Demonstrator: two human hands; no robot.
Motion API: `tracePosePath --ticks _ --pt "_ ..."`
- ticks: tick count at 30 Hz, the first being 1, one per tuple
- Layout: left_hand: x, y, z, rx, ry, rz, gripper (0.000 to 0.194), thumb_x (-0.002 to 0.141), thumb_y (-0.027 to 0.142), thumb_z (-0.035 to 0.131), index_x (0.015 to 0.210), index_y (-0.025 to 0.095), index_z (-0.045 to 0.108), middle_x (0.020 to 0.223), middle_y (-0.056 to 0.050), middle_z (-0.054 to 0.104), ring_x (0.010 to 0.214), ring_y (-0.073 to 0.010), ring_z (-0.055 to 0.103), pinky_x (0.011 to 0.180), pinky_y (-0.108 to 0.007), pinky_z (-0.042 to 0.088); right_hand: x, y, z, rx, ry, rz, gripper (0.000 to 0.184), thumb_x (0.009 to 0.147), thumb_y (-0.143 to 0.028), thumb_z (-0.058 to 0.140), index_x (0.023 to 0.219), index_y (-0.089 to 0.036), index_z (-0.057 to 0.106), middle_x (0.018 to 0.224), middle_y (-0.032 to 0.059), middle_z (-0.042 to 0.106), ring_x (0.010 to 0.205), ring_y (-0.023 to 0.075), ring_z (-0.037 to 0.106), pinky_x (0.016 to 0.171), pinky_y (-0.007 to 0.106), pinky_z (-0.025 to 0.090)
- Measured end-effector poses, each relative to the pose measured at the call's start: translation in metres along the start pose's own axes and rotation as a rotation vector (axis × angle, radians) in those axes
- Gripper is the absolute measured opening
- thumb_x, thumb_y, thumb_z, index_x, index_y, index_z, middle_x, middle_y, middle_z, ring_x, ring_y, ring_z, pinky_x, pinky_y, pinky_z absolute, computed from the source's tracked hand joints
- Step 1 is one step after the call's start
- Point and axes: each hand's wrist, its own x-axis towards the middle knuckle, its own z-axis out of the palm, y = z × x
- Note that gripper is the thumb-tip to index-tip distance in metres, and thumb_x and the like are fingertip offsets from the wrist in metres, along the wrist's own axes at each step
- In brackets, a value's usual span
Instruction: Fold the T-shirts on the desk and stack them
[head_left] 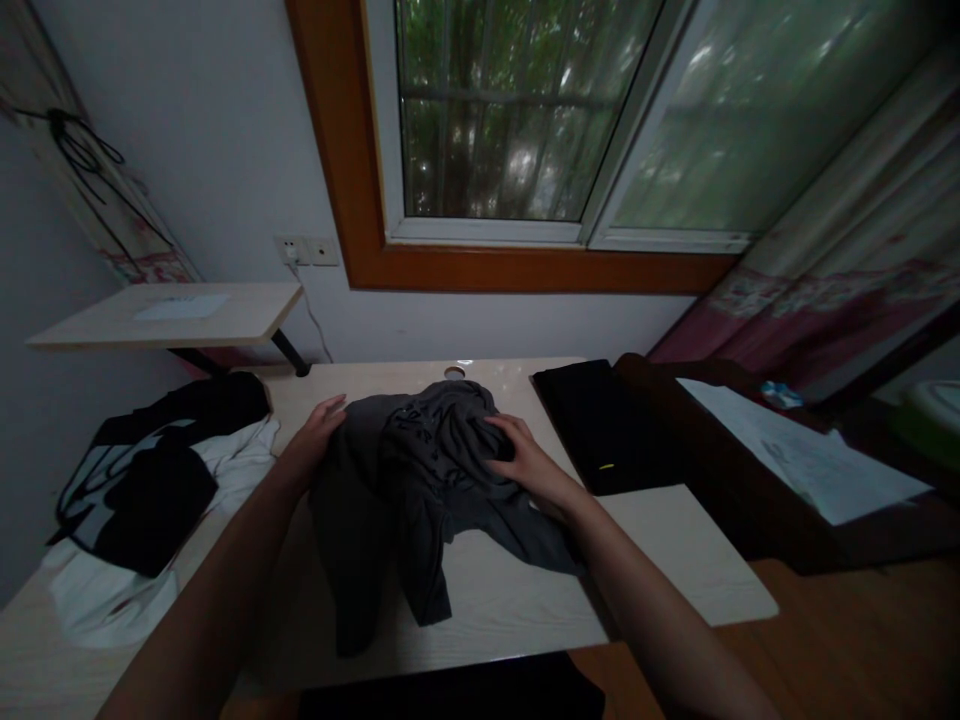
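A crumpled dark grey long-sleeved top point(442, 455) with dark raised lettering lies bunched on the pale wooden desk point(517, 600). Its sleeves trail toward the desk's front edge. At the top's left edge, my left hand point(316, 428) touches the cloth with its fingers stretched out, partly hidden by the fabric. My right hand point(529, 465) rests on the right side of the bundle, thumb and fingers spread apart over the folds.
Black and white clothes point(142, 490) are heaped at the left, below a small raised shelf point(217, 310). A folded black garment point(600, 420) lies at the right, beside a dark brown surface with a paper sheet point(795, 445). A window point(517, 120) is behind.
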Motion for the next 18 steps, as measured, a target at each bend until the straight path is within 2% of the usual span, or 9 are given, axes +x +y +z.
tracePosePath --ticks 3,5,7,10,12,16,18 --pt "-0.002 -0.006 -0.001 0.316 0.083 0.165 0.060 0.091 0.047 0.059 0.145 0.023 0.049 0.146 -0.014 0.056 0.131 -0.0285 0.059 0.114 -0.047 0.044 0.002 0.009 0.007 -0.084 -0.002 -0.018 0.066 0.076 -0.017 0.072 0.139 -0.029 0.059 0.137 0.0081 0.050 0.133 0.0239 0.051 0.120 0.041 0.037" --pt "-0.007 -0.009 -0.001 0.518 0.097 0.349 0.058 0.091 0.047 0.058 0.142 0.020 0.051 0.146 -0.015 0.052 0.131 -0.0292 0.057 0.116 -0.049 0.042 0.004 0.012 0.008 -0.131 -0.001 -0.031 0.053 0.076 -0.012 0.066 0.127 -0.027 0.067 0.126 0.0073 0.057 0.121 0.0234 0.059 0.112 0.041 0.044" --pt "-0.015 -0.009 0.000 0.682 0.071 0.502 0.057 0.092 0.047 0.058 0.141 0.020 0.052 0.143 -0.015 0.052 0.133 -0.0301 0.053 0.118 -0.051 0.039 0.006 0.012 0.006 -0.159 -0.004 -0.035 0.037 0.077 -0.012 0.063 0.110 -0.025 0.072 0.113 0.0058 0.064 0.111 0.0236 0.063 0.105 0.041 0.048" --pt "-0.033 -0.008 0.000 0.823 0.021 0.610 0.060 0.093 0.047 0.059 0.146 0.021 0.047 0.142 -0.015 0.053 0.136 -0.0313 0.048 0.119 -0.054 0.036 0.007 0.008 -0.001 -0.142 0.007 -0.001 0.025 0.076 -0.014 0.060 0.094 -0.024 0.073 0.099 0.0032 0.069 0.097 0.0230 0.066 0.095 0.039 0.051" --pt "-0.047 -0.009 -0.001 0.891 0.000 0.621 0.067 0.091 0.049 0.062 0.149 0.022 0.043 0.143 -0.015 0.051 0.135 -0.0325 0.047 0.118 -0.055 0.037 0.006 0.003 -0.011 -0.146 0.145 -0.014 0.021 0.076 -0.015 0.059 0.090 -0.024 0.072 0.095 0.0032 0.069 0.094 0.0231 0.065 0.092 0.038 0.051" --pt "-0.068 -0.011 -0.006 1.062 0.017 0.572 0.080 0.084 0.054 0.068 0.153 0.024 0.041 0.133 -0.014 0.053 0.126 -0.0357 0.051 0.112 -0.057 0.041 0.006 -0.002 -0.035 -0.252 0.717 -0.122 0.015 0.086 -0.023 0.058 0.095 -0.022 0.070 0.106 0.0087 0.063 0.106 0.0259 0.060 0.101 0.044 0.048" --pt "-0.073 -0.010 -0.010 1.114 0.023 0.546 0.082 0.083 0.053 0.069 0.154 0.024 0.040 0.128 -0.013 0.054 0.123 -0.0358 0.053 0.109 -0.056 0.043 0.006 -0.002 -0.043 -0.299 0.874 -0.140 0.020 0.090 -0.027 0.058 0.103 -0.020 0.071 0.118 0.0120 0.058 0.117 0.0274 0.056 0.107 0.047 0.044"
